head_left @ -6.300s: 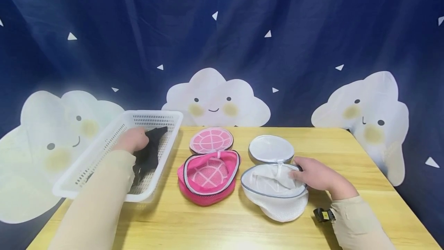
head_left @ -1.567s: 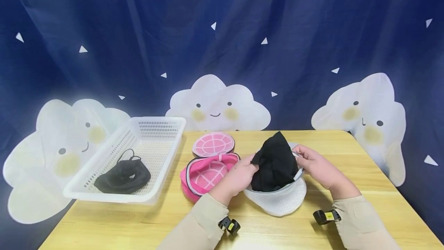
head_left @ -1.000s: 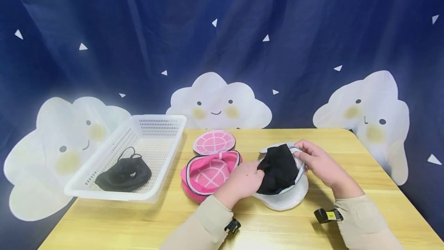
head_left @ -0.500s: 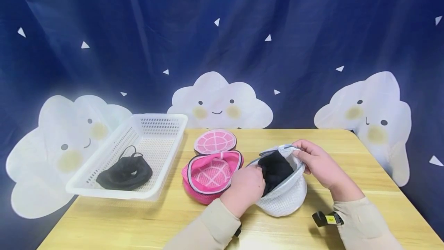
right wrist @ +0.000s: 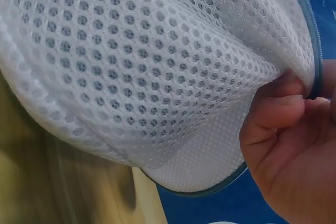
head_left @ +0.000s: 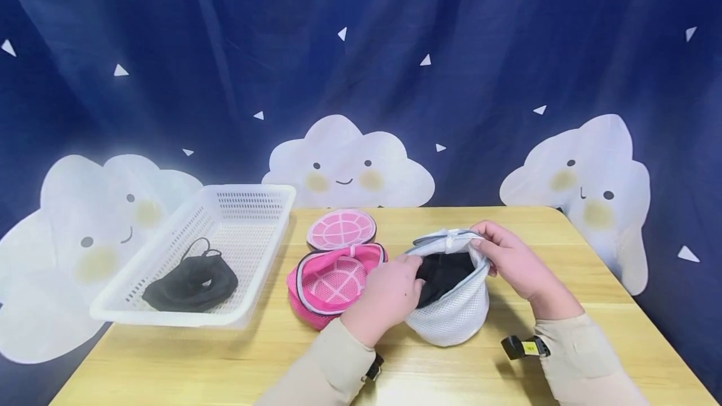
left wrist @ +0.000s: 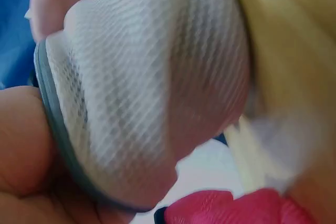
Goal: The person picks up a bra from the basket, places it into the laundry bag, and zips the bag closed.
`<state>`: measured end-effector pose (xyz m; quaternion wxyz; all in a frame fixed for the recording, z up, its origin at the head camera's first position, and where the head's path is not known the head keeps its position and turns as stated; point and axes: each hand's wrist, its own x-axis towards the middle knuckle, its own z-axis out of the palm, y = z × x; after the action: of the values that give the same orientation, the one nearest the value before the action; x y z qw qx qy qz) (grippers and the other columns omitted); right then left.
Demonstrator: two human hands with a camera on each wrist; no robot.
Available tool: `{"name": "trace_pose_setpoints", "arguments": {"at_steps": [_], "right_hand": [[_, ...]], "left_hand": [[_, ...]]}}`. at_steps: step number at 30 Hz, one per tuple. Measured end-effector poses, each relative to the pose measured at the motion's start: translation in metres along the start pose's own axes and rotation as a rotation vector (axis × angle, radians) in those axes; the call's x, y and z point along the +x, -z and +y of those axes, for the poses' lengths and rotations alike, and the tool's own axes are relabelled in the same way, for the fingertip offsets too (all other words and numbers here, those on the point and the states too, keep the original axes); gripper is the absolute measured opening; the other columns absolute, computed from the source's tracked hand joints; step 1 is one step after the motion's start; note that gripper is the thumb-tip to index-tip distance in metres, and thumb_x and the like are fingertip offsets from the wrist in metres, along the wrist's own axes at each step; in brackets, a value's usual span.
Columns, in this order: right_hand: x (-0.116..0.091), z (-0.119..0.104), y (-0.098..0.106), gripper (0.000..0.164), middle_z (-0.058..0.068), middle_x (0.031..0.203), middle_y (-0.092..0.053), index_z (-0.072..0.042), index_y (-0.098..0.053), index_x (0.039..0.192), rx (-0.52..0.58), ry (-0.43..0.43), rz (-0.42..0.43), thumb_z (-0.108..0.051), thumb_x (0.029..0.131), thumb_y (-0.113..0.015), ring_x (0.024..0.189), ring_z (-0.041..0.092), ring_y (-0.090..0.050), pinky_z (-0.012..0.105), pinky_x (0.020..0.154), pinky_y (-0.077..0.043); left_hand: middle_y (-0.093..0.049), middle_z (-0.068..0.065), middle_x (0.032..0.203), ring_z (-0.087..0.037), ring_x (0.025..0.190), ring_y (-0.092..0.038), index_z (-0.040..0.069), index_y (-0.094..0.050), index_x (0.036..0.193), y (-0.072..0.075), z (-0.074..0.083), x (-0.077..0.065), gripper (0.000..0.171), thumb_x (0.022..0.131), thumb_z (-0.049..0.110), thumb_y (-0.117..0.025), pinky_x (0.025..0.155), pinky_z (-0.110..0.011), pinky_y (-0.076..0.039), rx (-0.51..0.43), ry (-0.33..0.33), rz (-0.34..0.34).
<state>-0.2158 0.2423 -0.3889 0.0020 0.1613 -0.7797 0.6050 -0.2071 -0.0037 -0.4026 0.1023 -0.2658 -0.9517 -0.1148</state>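
A white mesh laundry bag (head_left: pixel 448 321) with a grey zip edge stands open-mouthed on the table. Black cloth (head_left: pixel 445 274) lies bunched inside its mouth. My right hand (head_left: pixel 510 262) pinches the bag's right rim; in the right wrist view, thumb and finger squeeze the mesh beside the zip. At the left rim is my left hand (head_left: pixel 389 290), its fingers reaching into the mouth against the black cloth. Those fingertips are hidden, and in the left wrist view the fingers (left wrist: pixel 21 140) lie along the zip edge.
Left of the white bag stands a pink mesh laundry bag (head_left: pixel 316 315), its round lid (head_left: pixel 341 229) folded back. A white plastic basket (head_left: pixel 169 317) at the left holds another black cloth item (head_left: pixel 192 287) with thin cord loops. A patterned blue curtain (head_left: pixel 395 67) hangs behind the table.
The left hand has brought black cloth from the basket to the white bag. The cloth has sunk into the bag, whose mouth now stands taller, and the left fingers have loosened from their fist.
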Motion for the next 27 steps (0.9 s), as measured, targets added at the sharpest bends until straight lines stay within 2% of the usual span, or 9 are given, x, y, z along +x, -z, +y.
{"name": "trace_pose_setpoints", "arguments": {"at_steps": [3,5,7,9,13,15,18,21,27], "right_hand": [[0.001,0.001,0.002,0.016,0.004,0.077,-0.051,0.008,-0.051,0.111,-0.023,0.002,0.006,-0.006,0.105,-0.049,0.056,0.018,-0.044,0.031,0.049,-0.041],[0.001,0.001,0.003,0.015,0.004,0.077,-0.051,0.008,-0.052,0.111,-0.030,0.007,0.006,-0.006,0.105,-0.049,0.057,0.017,-0.045,0.031,0.049,-0.041],[0.001,0.001,0.004,0.015,0.005,0.077,-0.051,0.008,-0.052,0.110,-0.033,0.016,0.004,-0.006,0.105,-0.049,0.057,0.016,-0.045,0.031,0.049,-0.041],[0.001,0.001,0.005,0.015,0.005,0.077,-0.050,0.008,-0.051,0.110,-0.035,0.021,0.002,-0.005,0.105,-0.049,0.058,0.016,-0.045,0.030,0.049,-0.041],[0.000,0.000,0.007,0.015,0.003,0.078,-0.050,0.008,-0.051,0.111,-0.033,0.014,-0.003,-0.006,0.106,-0.049,0.059,0.016,-0.045,0.030,0.050,-0.041],[-0.001,0.000,0.007,0.015,0.003,0.079,-0.050,0.008,-0.051,0.111,-0.027,0.006,-0.006,-0.006,0.106,-0.048,0.060,0.016,-0.045,0.030,0.051,-0.041],[-0.002,0.000,0.008,0.016,0.003,0.081,-0.050,0.007,-0.051,0.112,-0.019,0.003,-0.006,-0.007,0.106,-0.048,0.061,0.016,-0.046,0.030,0.052,-0.042],[-0.002,0.002,0.009,0.017,0.003,0.081,-0.050,0.008,-0.050,0.112,-0.013,0.011,-0.008,-0.009,0.106,-0.048,0.061,0.016,-0.046,0.030,0.052,-0.042],[-0.001,0.007,0.012,0.016,0.003,0.080,-0.052,0.007,-0.052,0.113,-0.046,0.023,-0.016,-0.007,0.106,-0.050,0.060,0.013,-0.049,0.028,0.052,-0.043]], "left_hand": [[-0.069,-0.001,0.107,-0.020,0.096,-0.069,0.015,-0.067,0.119,0.008,-0.009,0.003,0.025,0.095,0.021,-0.069,0.078,-0.037,-0.055,-0.080,0.002,0.045],[-0.068,-0.001,0.105,-0.020,0.095,-0.068,0.016,-0.067,0.119,0.011,-0.016,0.005,0.024,0.095,0.020,-0.069,0.078,-0.036,-0.055,-0.095,0.020,0.075],[-0.065,-0.003,0.105,-0.021,0.094,-0.067,0.015,-0.066,0.121,0.012,-0.023,0.007,0.025,0.097,0.021,-0.067,0.078,-0.037,-0.055,-0.101,0.057,0.077],[-0.065,-0.005,0.109,-0.024,0.096,-0.067,0.014,-0.064,0.125,0.014,-0.029,0.008,0.029,0.098,0.023,-0.064,0.079,-0.039,-0.056,-0.104,0.101,0.046],[-0.068,-0.007,0.119,-0.026,0.105,-0.067,0.012,-0.062,0.132,0.014,-0.035,0.010,0.035,0.102,0.029,-0.057,0.085,-0.044,-0.055,-0.118,0.163,-0.087],[-0.069,-0.004,0.120,-0.023,0.106,-0.067,0.013,-0.062,0.134,0.014,-0.036,0.010,0.037,0.103,0.032,-0.055,0.087,-0.044,-0.055,-0.130,0.157,-0.148],[-0.070,-0.001,0.107,-0.020,0.092,-0.066,0.015,-0.063,0.130,0.012,-0.037,0.011,0.033,0.104,0.033,-0.052,0.079,-0.042,-0.054,-0.164,0.122,-0.206],[-0.065,0.001,0.096,-0.018,0.084,-0.060,0.015,-0.064,0.122,0.010,-0.038,0.011,0.027,0.105,0.030,-0.050,0.075,-0.039,-0.052,-0.213,0.082,-0.213],[-0.062,0.003,0.090,-0.014,0.084,-0.057,0.013,-0.068,0.114,0.008,-0.041,0.010,0.021,0.105,0.024,-0.052,0.078,-0.033,-0.050,-0.308,0.060,-0.198]]}}
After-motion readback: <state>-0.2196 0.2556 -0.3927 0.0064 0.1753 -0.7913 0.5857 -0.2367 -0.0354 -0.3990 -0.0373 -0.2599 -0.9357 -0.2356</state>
